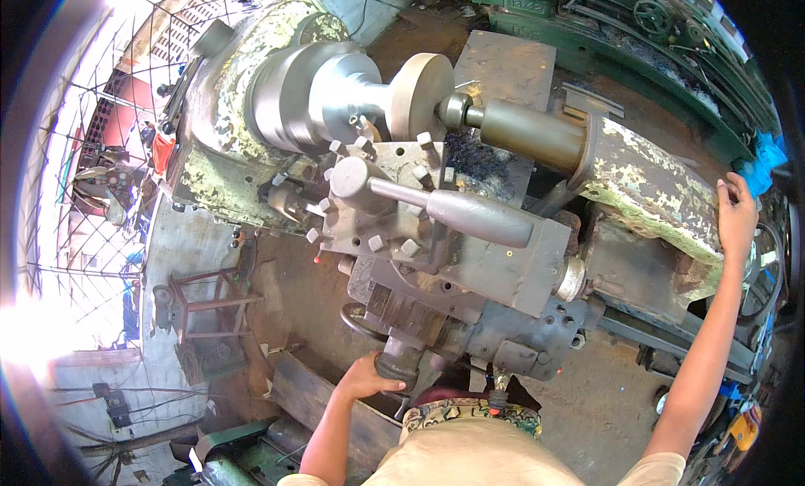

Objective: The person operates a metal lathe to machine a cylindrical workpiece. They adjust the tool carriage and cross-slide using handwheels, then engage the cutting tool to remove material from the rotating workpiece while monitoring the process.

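A large metal lathe fills the middle of the view. My left hand (367,379) is closed around the round dark hub of the cross-slide handwheel (397,360), low on the near side. My right hand (736,211) lies on the far end of the tailstock (654,163), its fingers loosely extended over the chipped paint. Between the chuck (281,100) and the tailstock centre (455,110) sits a shiny metal workpiece (340,92) with a wide disc (419,96) at its right end. A cutting tool (362,127) in the square tool post (386,209) is close to the workpiece.
The tool post's lever handle (478,218) slants to the right over the compound slide. Dark metal chips (482,163) lie below the workpiece. Another green machine (604,58) stands behind. At left are a metal stand (210,306) and a bright wire-mesh opening (84,192).
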`<state>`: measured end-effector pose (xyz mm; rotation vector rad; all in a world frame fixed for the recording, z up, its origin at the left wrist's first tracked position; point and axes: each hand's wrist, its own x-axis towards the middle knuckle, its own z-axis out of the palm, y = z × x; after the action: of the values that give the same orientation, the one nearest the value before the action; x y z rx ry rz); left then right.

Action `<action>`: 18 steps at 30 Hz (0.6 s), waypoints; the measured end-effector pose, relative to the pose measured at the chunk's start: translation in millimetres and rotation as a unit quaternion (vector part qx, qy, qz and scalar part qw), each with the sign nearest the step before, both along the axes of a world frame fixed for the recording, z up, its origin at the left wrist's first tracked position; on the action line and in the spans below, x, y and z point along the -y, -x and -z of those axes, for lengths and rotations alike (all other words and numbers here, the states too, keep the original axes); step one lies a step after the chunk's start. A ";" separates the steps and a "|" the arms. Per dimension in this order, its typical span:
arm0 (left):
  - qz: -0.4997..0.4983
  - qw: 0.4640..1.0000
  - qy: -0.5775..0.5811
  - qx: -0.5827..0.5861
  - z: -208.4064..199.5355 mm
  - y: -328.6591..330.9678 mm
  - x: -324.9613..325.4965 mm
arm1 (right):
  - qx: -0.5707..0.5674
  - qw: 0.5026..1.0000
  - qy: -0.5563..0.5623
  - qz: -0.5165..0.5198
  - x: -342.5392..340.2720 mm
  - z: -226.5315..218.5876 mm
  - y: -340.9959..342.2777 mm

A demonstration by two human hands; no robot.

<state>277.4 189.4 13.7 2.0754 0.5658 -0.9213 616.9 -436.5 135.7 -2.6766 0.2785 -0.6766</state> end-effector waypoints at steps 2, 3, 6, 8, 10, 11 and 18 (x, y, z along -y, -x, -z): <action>0.010 0.997 -0.077 0.017 -14.7 -5.1 13.3 | 0.001 1.000 -0.015 0.010 0.2 0.4 0.1; 0.005 0.995 -0.093 0.015 -20.1 -6.9 19.4 | 0.000 1.000 0.007 0.009 0.4 0.3 0.2; -0.007 0.984 -0.179 0.010 -29.2 -8.8 40.9 | -0.002 1.000 0.005 0.010 0.4 0.3 0.3; -0.007 0.972 -0.234 0.001 -32.4 -7.2 54.2 | 0.007 1.000 -0.019 0.004 0.3 0.6 0.1; 0.004 0.962 -0.272 -0.010 -33.8 -4.8 58.9 | 0.003 1.000 0.005 0.000 0.8 0.8 0.2; 0.017 0.967 -0.253 -0.010 -33.1 -4.3 55.6 | 0.002 1.000 -0.016 -0.001 1.4 0.9 0.3; -0.088 0.955 0.258 -0.115 14.7 -9.9 -25.6 | -0.001 1.000 0.015 -0.005 4.0 2.4 -1.9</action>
<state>287.4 215.0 -1.0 1.4394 0.5492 -1.0784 618.8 -440.5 133.3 -2.7062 0.2564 -0.6810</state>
